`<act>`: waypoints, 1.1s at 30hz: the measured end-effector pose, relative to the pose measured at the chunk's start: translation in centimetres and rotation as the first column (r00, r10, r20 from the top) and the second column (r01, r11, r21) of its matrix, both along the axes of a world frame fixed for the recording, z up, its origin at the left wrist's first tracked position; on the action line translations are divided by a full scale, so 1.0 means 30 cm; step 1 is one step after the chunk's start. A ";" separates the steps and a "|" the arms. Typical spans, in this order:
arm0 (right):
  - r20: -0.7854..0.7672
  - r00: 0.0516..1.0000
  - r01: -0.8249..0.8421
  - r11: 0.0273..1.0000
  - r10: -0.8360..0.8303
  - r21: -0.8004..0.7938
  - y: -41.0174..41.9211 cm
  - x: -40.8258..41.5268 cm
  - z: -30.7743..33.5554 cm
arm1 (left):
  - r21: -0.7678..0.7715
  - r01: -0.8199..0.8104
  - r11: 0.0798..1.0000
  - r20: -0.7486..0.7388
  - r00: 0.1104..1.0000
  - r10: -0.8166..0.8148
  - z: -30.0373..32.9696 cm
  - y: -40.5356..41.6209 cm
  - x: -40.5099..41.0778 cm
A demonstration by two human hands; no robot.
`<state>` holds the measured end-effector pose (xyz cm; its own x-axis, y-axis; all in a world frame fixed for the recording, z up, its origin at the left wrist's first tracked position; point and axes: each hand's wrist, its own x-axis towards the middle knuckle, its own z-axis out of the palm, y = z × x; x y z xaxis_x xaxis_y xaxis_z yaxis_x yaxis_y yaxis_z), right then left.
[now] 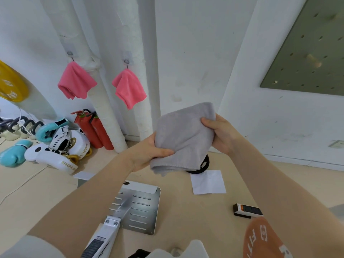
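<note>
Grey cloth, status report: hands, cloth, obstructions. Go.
Left hand grips folded grey terry cloth at lower edge; right hand grips upper right side. Cloth held up off the floor. Two pink cloths hang on wall hooks, apart, up-left.

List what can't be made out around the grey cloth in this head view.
Head view:
- Fingers of left grip and right grip: behind the grey cloth.
- Black wheel: mostly covered by the cloth.
- Yellow disc: cut by left edge.
- Orange lettered item: cut by bottom edge.
</note>
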<state>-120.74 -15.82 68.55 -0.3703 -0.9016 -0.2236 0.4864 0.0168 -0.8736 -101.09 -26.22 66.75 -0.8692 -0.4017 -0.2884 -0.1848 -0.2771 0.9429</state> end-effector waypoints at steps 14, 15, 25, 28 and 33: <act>-0.260 0.945 0.254 0.947 -0.199 0.196 0.010 -0.019 -0.047 | 0.002 -0.460 0.888 -0.064 0.886 0.459 -0.046 -0.004 -0.105; -0.252 0.943 0.264 0.951 -0.219 0.160 0.009 -0.016 -0.047 | -0.031 -0.490 0.871 -0.078 0.870 0.486 -0.037 -0.006 -0.110; -0.324 0.918 0.168 0.964 -0.230 -0.208 -0.022 -0.015 0.008 | -0.204 -0.567 0.798 -0.298 0.813 0.501 0.044 -0.063 -0.086; -0.259 0.934 0.178 0.949 -0.246 -0.261 -0.040 -0.013 0.046 | -0.214 -0.543 0.812 -0.321 0.824 0.466 0.105 -0.089 -0.077; -0.197 0.952 0.178 0.949 -0.233 -0.261 -0.072 -0.008 0.118 | -0.148 -0.483 0.863 -0.363 0.838 0.407 0.178 -0.129 -0.095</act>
<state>-120.96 -17.97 72.09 -0.5684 -0.8170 0.0970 0.2500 -0.2839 -0.9257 -103.94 -30.07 72.09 -0.6077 -0.7865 0.1098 0.2174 -0.0318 0.9756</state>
